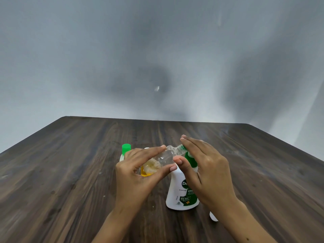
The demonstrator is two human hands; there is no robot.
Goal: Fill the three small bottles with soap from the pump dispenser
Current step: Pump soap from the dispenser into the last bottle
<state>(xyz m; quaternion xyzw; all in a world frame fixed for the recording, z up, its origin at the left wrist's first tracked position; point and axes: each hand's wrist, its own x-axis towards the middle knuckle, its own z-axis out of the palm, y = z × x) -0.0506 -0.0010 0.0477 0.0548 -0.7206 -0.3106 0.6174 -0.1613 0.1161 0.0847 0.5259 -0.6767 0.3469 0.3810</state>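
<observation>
Bottle [166,156], tilted at nozzle, gripped by left hand [138,172]; right hand [203,165], fingers straight, presses pump [190,159]. I see little soap inside; green-capped bottle [125,151] behind looks done.

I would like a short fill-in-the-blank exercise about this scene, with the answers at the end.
1. The left hand holds a clear small bottle tilted with its mouth toward the pump's ____.
2. The right hand rests on the dispenser's ____ pump head.
3. The white pump dispenser stands on a dark ____ table.

Answers: nozzle; green; wooden
</observation>
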